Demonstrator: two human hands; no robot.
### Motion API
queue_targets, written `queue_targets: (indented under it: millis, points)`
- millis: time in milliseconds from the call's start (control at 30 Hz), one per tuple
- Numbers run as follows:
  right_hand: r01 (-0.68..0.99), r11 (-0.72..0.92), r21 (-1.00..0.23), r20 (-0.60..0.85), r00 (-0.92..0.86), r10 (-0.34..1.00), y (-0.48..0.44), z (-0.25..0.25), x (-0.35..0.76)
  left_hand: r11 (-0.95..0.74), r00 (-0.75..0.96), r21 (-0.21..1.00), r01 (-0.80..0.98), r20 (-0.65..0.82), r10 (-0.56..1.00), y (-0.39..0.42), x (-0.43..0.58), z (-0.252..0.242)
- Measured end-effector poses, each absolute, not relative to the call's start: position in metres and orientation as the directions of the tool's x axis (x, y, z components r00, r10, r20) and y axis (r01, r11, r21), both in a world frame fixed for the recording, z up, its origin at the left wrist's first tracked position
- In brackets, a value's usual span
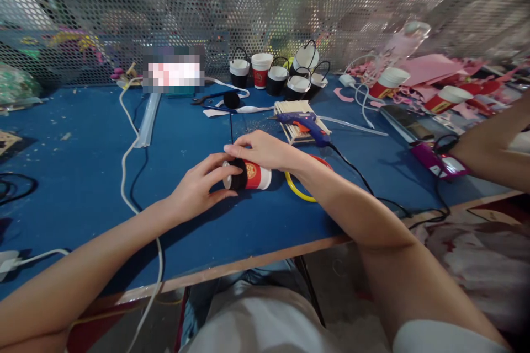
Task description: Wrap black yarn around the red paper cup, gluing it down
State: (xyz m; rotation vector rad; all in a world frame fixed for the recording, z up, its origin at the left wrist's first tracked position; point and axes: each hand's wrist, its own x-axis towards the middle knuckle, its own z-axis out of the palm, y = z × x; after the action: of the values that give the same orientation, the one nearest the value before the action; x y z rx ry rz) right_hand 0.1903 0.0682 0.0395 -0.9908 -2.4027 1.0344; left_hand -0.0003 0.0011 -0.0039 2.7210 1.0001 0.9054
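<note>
A red and white paper cup lies on its side over the blue table, with a black strip wrapped round its lower part. My left hand grips the cup near its base, thumb below and fingers above. From the top, my right hand is closed over the cup, its fingertips at the black strip. A thin black cord stretches across the table just beyond my hands. Behind my right wrist is a yellow and red ring, partly hidden by my forearm.
A blue glue gun rests on a bundle of pale sticks. Black-wrapped cups with handles stand along the mesh. A white cable crosses the left side. At the right is another person's arm.
</note>
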Motion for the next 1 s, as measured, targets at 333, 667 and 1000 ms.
queue_targets:
  millis: [333, 667, 1000]
  points:
    - [0.239, 0.449, -0.861, 0.285, -0.504, 0.815, 0.065, 0.042, 0.203, -0.537, 0.456, 0.756, 0.374, 0.354, 0.817, 0.004, 0.0, -0.01]
    - [0.247, 0.466, -0.849, 0.319, -0.464, 0.826, 0.066, 0.039, 0.206, -0.362, 0.421, 0.88, 0.309, 0.215, 0.881, 0.002, 0.003, -0.01]
    - [0.229, 0.497, -0.837, 0.363, -0.447, 0.818, 0.061, 0.039, 0.199, -0.387, 0.437, 0.858, 0.339, 0.221, 0.872, -0.003, 0.006, -0.011]
